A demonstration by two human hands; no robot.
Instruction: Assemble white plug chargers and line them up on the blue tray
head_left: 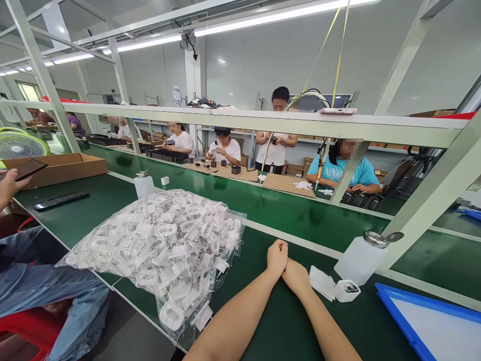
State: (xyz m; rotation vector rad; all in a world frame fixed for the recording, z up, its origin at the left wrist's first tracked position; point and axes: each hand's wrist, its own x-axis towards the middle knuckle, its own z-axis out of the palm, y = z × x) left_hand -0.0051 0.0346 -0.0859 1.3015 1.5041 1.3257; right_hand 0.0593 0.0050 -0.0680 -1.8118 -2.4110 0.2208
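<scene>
My left hand (277, 258) rests on the green worktop with its fingers curled in, and I see nothing in it. Pressed against it is my right hand (296, 277), also closed, its fingertips mostly turned out of sight. Beside my right hand lie folded white wipes (322, 283) and a small white plastic piece (347, 291) with dark slots in its face. To the left of my forearms spreads a clear plastic bag (158, 240) full of white plastic parts, several of them loose at its edge.
A white dispenser bottle (361, 258) with its metal lid up stands beside a frame post; another bottle (144, 185) is behind the bag. A blue-rimmed tray (404, 321) sits at right. At left are a black bar (60, 200), a cardboard box (67, 168) and a co-worker's hand holding a phone.
</scene>
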